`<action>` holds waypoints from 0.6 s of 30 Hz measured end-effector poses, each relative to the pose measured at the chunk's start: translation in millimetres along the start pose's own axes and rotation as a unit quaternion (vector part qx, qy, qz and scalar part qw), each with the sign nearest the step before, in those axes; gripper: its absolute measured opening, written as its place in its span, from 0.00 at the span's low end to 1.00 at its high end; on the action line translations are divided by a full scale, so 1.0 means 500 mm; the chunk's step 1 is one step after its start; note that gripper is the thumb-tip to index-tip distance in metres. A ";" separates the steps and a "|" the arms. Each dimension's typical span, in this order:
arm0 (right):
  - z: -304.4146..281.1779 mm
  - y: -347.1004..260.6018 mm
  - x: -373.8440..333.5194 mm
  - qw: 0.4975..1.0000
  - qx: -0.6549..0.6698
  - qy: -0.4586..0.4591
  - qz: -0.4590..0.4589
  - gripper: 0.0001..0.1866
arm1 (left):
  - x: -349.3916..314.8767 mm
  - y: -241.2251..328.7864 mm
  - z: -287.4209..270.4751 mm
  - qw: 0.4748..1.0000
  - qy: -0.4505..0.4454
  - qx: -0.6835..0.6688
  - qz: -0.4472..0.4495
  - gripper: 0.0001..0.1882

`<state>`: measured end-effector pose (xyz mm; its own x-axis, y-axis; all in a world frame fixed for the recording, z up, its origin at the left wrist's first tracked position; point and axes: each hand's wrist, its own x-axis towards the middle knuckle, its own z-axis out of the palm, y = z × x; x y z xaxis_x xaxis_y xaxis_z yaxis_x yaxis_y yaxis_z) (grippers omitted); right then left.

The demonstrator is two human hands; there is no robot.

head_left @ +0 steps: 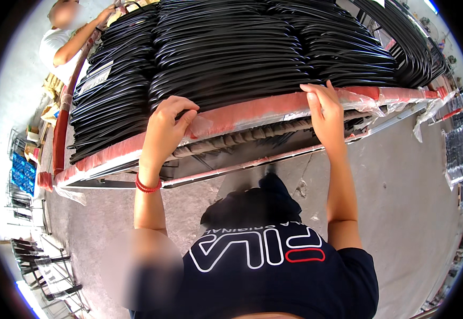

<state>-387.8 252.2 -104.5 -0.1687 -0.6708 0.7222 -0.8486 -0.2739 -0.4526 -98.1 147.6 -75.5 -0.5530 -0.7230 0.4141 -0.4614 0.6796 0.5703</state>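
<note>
In front of me runs a rail point(250, 110) wrapped in red padding and clear film, the near edge of a large metal rack. My left hand point(168, 125), with a red bracelet at the wrist, curls its bent fingers over the left part of this rail. Farther right, my right hand point(325, 112) rests against the rail, its fingers apart and nothing between them. Just beyond both hands, glossy black bent tubes point(229, 56) lie stacked in several dense rows.
Below the rail runs a lower bar point(274, 159), with a dark wrapped bar point(242, 140) between. Another person point(64, 50) stands at the far left corner. Black frames point(45, 266) stand at the left, wrapped stacks point(459, 151) at the right. Concrete floor point(402, 212) lies beneath.
</note>
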 end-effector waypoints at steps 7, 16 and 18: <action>-0.064 0.044 0.065 0.995 0.067 -0.069 0.011 0.10 | 0.073 0.044 0.008 0.998 -0.033 0.058 0.019 0.06; -0.029 0.133 0.255 0.929 0.038 -0.350 -0.115 0.10 | 0.261 -0.034 0.008 0.985 -0.049 0.162 0.032 0.07; 0.022 0.159 0.289 0.913 0.001 -0.379 -0.152 0.11 | 0.300 -0.091 0.021 0.984 -0.025 0.174 0.031 0.09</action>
<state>-474.1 126.0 -41.9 0.4701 -0.8478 0.2455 -0.7979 -0.5272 -0.2924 -167.4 9.5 -46.7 -0.6163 -0.6781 0.4005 -0.6311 0.7295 0.2639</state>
